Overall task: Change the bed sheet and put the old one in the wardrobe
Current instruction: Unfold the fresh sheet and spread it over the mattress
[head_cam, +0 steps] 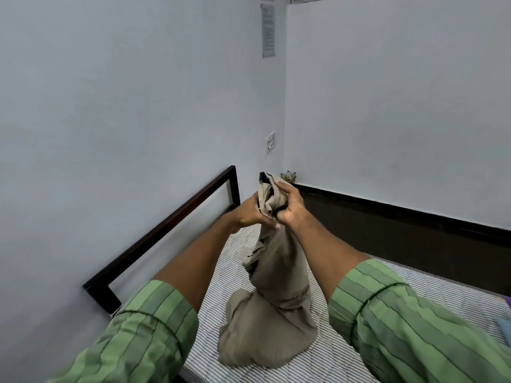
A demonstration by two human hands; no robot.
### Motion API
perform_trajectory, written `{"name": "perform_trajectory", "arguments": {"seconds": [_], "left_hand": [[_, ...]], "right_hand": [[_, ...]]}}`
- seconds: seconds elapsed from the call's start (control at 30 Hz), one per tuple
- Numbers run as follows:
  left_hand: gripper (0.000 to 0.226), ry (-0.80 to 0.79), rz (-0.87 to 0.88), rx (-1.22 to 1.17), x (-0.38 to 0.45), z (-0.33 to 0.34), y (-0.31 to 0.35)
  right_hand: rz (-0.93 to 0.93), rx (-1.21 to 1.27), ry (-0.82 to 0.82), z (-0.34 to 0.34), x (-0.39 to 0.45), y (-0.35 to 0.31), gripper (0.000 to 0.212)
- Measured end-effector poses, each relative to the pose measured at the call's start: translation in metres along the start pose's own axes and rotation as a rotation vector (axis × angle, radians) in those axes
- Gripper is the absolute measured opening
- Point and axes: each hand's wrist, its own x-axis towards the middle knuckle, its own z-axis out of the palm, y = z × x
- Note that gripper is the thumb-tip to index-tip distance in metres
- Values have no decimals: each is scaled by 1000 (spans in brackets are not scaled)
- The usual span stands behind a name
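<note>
While both forearms extend over the striped mattress (431, 288), the left hand (250, 217) and right hand (290, 207) clutch the bunched top of a beige bed sheet (273, 313), its bulk resting on the mattress. At 12 o'clock, a wall notice (268, 30) hangs, text illegible.

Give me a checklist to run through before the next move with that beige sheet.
1. Left hand grips the beige sheet near its top: ok.
2. Right hand grips the same bunched top: ok.
3. Sheet fully lifted: not ok, its lower part rests on the striped mattress.
4. Sheet clear of the bed frame: ok.
5. Wardrobe in sight: not ok, out of view.
6. Sheet old or fresh: cannot tell.
</note>
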Motion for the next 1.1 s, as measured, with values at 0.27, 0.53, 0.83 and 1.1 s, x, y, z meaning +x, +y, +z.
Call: {"name": "perform_trajectory", "arguments": {"seconds": [0.27, 0.53, 0.83, 1.1], "left_hand": [[29, 327, -122, -82, -6, -25, -34], [26, 384, -311, -438, -2, -36, -19], [43, 411, -335, -729, 2, -41, -30], [32, 458, -332, -685, 8, -38, -34]], "right_hand": [[-29, -43, -22, -16, 1, -15, 38], [-8, -168, 234, -35, 15, -15, 11], [43, -87, 144, -47, 17, -20, 26], [56, -253, 47, -59, 24, -14, 36]]}}
